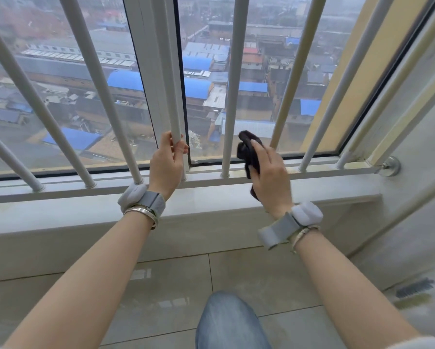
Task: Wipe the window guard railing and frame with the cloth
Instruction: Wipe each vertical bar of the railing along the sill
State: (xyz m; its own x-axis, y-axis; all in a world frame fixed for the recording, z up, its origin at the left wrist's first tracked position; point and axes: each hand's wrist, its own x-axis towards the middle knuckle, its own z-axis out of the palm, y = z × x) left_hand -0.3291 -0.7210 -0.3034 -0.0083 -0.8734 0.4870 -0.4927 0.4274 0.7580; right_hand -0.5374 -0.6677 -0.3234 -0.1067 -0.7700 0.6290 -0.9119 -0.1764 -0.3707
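Nearest me, my denim knee; beyond it my left hand grasps a white railing bar, while my right hand clutches the dark cloth just right, near the frame.

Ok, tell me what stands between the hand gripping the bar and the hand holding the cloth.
In the head view, one white vertical bar stands between the left hand and the right hand gripping the black cloth.

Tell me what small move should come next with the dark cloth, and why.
Probably bring the right hand and its bunched dark cloth left onto the white vertical bar beside it and wrap it. The cloth sits just off that bar, while the left hand grips the neighbouring white bar.
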